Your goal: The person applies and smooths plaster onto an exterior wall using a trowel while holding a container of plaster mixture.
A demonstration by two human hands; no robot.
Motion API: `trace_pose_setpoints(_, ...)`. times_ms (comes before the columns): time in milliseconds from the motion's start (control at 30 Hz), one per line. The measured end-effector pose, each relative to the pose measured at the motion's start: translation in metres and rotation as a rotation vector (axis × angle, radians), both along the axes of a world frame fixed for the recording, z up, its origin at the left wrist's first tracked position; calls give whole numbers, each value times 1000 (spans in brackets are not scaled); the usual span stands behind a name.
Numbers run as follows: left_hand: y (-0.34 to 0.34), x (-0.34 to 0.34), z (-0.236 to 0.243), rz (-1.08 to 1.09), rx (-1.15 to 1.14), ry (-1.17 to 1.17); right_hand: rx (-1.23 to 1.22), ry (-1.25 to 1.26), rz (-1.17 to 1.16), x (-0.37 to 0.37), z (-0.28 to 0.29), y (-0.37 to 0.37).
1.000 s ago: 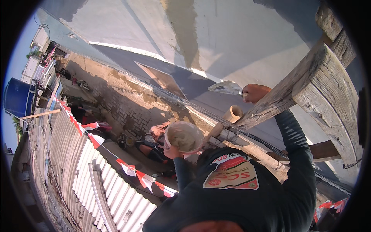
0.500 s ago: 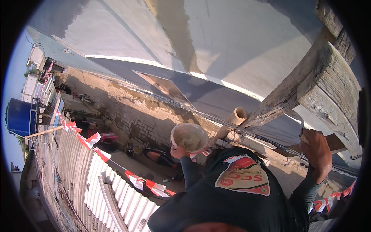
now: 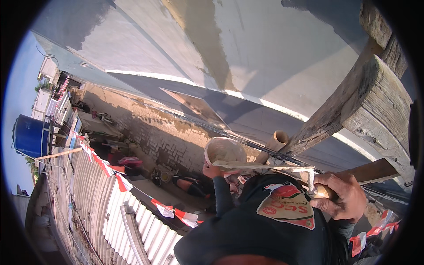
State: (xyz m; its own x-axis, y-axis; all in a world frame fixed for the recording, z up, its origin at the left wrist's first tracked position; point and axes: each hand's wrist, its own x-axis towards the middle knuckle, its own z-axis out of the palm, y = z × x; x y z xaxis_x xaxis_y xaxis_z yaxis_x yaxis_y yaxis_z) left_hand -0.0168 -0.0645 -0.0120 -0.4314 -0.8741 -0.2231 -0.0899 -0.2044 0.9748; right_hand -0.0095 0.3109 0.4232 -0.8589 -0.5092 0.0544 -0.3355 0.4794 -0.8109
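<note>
- Closely curled, the right hand (image 3: 342, 196) holds a trowel (image 3: 265, 166) by its wooden handle.
- Beyond, the left hand (image 3: 213, 171) clasps a pale bucket (image 3: 224, 142) near the trowel's tip; a blade knock could spill its mix.
- Below, block paving (image 3: 165, 136).

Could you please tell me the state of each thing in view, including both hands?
Left hand: closed on the bucket's side.
Bucket: open-topped, partly filled with pale mix.
Right hand: closed around the trowel's handle.
Trowel: held, blade nearly edge-on, pointing toward the bucket.
Wall: patchy, partly shaded.
Timber: weathered, cracked.
Bunting: strung up, hanging.
Blue tank: partly sunlit; contents hidden.
</note>
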Motion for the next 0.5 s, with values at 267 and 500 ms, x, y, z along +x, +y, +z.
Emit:
trace_pose_setpoints(267,9,14,9,36,140,72,-562,10,-85,-149,-115,-234)
trace_pose_setpoints(500,13,42,5,119,96,-30,-794,-9,-397,-272,-224,-359)
